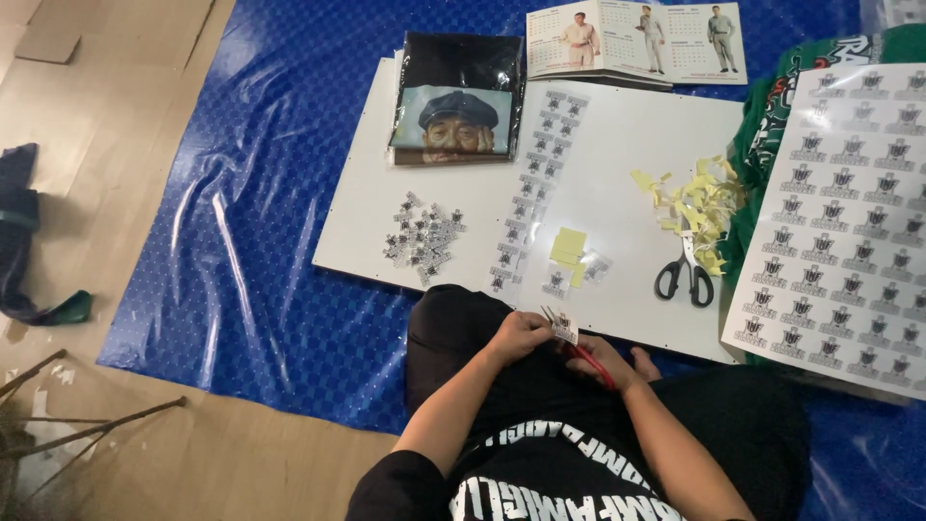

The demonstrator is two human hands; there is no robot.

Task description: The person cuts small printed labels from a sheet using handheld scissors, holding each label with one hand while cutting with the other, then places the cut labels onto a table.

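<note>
My left hand (518, 336) pinches a small printed sticker piece (563, 329) just above my lap. My right hand (606, 361) grips red-handled scissors (585, 353), whose blades meet the sticker piece. Both hands sit close together at the near edge of a white board (617, 135). On the board lie a long strip of printed stickers (533, 183), a pile of cut-out stickers (424, 234), a few yellow backing pieces (568, 246) and a heap of yellow paper scraps (696, 205).
Black-handled scissors (686, 273) lie on the board by the scraps. A large sticker sheet (849, 212) rests at the right over green cloth (772, 125). A bagged dark shirt (456, 96) and a calendar (637, 41) lie at the far side. Blue tarp (241, 222) covers the wooden floor.
</note>
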